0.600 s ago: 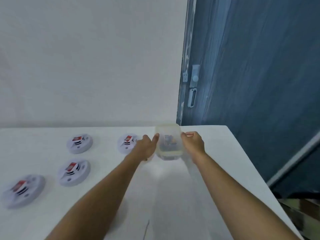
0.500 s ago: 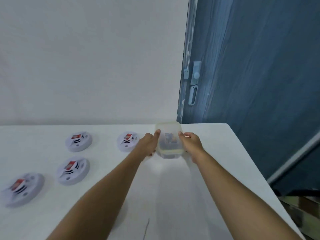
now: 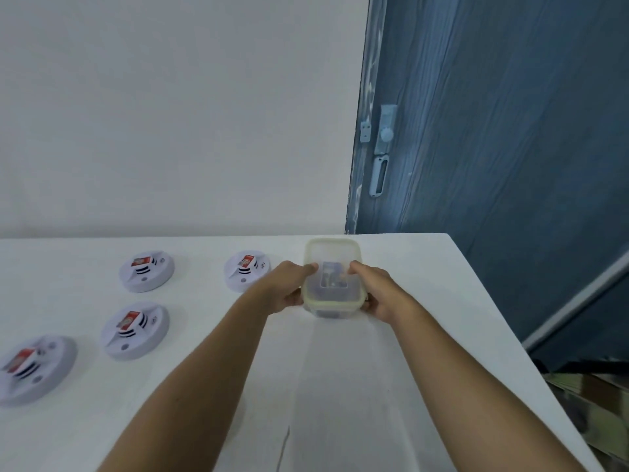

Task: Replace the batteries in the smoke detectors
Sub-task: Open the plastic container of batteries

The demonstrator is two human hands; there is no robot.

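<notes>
A translucent lidded plastic box [image 3: 333, 257] stands on the white table [image 3: 340, 386], far centre, with dark blurred items inside. My left hand [image 3: 284, 287] grips its left side and my right hand [image 3: 376, 289] grips its right side, thumbs on the lid. Several white round smoke detectors lie back-up to the left, each with a red-labelled battery showing: one right beside my left hand [image 3: 246, 270], one further left [image 3: 146, 270], one nearer [image 3: 135, 330], and one at the left edge [image 3: 32, 367].
A white wall runs behind the table. A blue door [image 3: 493, 131] with a pale latch [image 3: 383, 148] stands at the back right. The table's right edge runs diagonally; beyond it lies dark floor clutter [image 3: 599, 396].
Both hands have drawn the box a little nearer to me and slid further along its sides. The detectors have not moved.
</notes>
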